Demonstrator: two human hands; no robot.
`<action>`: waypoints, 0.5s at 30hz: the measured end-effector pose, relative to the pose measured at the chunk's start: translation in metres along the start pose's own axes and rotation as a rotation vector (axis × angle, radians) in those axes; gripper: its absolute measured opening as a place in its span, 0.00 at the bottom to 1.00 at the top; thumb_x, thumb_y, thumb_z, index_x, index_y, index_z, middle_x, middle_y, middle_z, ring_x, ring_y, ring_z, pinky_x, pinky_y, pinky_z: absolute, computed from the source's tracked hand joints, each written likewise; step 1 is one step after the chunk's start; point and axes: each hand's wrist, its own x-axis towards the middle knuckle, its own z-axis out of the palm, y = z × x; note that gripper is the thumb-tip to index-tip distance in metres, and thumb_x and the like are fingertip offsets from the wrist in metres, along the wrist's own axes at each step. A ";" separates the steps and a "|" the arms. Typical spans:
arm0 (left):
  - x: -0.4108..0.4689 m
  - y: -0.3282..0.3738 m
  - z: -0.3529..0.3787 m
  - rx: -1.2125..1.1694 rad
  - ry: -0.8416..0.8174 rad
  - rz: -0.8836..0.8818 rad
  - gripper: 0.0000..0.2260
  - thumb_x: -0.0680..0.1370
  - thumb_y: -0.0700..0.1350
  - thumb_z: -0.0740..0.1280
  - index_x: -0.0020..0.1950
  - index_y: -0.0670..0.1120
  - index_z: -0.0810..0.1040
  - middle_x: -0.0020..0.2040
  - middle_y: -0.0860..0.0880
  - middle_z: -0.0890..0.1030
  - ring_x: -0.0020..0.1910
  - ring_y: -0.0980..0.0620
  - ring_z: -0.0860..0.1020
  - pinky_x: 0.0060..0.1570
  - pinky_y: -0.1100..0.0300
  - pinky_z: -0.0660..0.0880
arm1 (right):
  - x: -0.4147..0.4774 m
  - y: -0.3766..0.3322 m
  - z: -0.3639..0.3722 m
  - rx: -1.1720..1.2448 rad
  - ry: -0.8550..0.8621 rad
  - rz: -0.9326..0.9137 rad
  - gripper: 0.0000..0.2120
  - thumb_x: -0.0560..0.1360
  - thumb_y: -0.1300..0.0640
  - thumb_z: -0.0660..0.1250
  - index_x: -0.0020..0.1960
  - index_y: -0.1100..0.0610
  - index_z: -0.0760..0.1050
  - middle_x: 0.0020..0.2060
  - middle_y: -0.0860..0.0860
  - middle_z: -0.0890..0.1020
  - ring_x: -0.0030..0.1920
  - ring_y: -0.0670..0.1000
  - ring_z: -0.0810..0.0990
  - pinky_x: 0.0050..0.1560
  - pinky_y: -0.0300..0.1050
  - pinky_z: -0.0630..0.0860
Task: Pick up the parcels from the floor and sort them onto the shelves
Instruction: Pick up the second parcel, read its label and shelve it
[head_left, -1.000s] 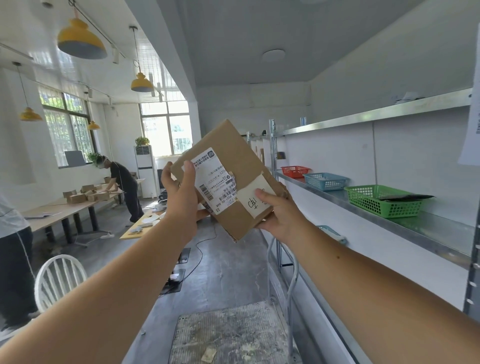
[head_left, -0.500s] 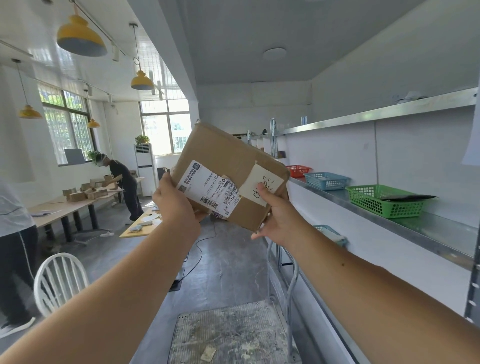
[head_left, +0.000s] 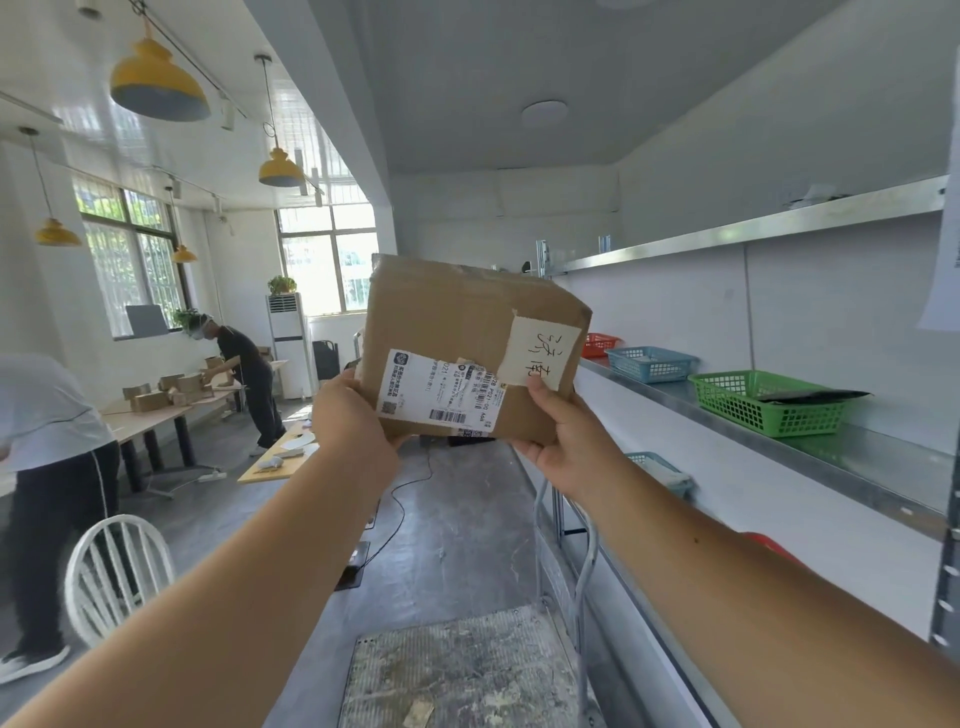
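Since the earlier frames, the parcel (head_left: 470, 343) has been turned from a diamond-like tilt to nearly level, so its printed face now looks squarely at the camera. It is a flat brown cardboard box, held up in the air in front of the person at arm's length, well above the floor.

Both hands grip its lower edge. The left hand (head_left: 353, 423) clamps the bottom left corner, fingers wrapped behind and thumb on the front. The right hand (head_left: 569, 441) clamps the bottom right corner, its thumb pressed on the front face just below a cream paper note (head_left: 543, 353) with handwritten characters. Between the two hands, on the lower front of the box, sits a white shipping label (head_left: 439, 392) with barcodes.

Beyond the right hand, a metal shelf (head_left: 883, 452) runs along the white wall. On it stand three plastic baskets in a row: a green basket (head_left: 763, 402) nearest, with a dark flat item lying across its top, then a blue basket (head_left: 649, 362), then a red basket (head_left: 598, 344) farthest away, partly hidden by the parcel. A higher shelf (head_left: 753, 234) runs above them.

Below the hands, a dusty mat (head_left: 457, 670) lies on the grey floor. Beyond the left hand are a white chair (head_left: 117, 577), a long table (head_left: 156, 410) carrying small cardboard boxes, and two other people standing by it.
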 end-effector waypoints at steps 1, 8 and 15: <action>0.000 0.003 0.001 0.044 0.000 0.001 0.18 0.82 0.38 0.57 0.56 0.49 0.87 0.53 0.42 0.88 0.58 0.37 0.87 0.62 0.33 0.82 | 0.000 -0.001 0.000 0.020 0.016 -0.011 0.32 0.65 0.53 0.81 0.68 0.53 0.79 0.65 0.58 0.86 0.67 0.62 0.83 0.56 0.62 0.85; -0.013 -0.006 0.007 0.272 -0.053 0.244 0.28 0.79 0.34 0.52 0.71 0.56 0.77 0.61 0.52 0.86 0.52 0.47 0.87 0.41 0.52 0.85 | 0.001 -0.008 0.002 0.058 0.125 -0.107 0.42 0.62 0.47 0.82 0.74 0.53 0.75 0.64 0.56 0.86 0.66 0.61 0.84 0.70 0.81 0.70; -0.013 -0.005 0.001 0.207 -0.093 0.125 0.30 0.79 0.78 0.50 0.63 0.61 0.80 0.49 0.48 0.90 0.43 0.47 0.89 0.44 0.53 0.80 | 0.000 -0.012 0.014 0.184 0.131 -0.124 0.36 0.67 0.57 0.82 0.73 0.57 0.76 0.63 0.59 0.87 0.63 0.61 0.86 0.60 0.67 0.84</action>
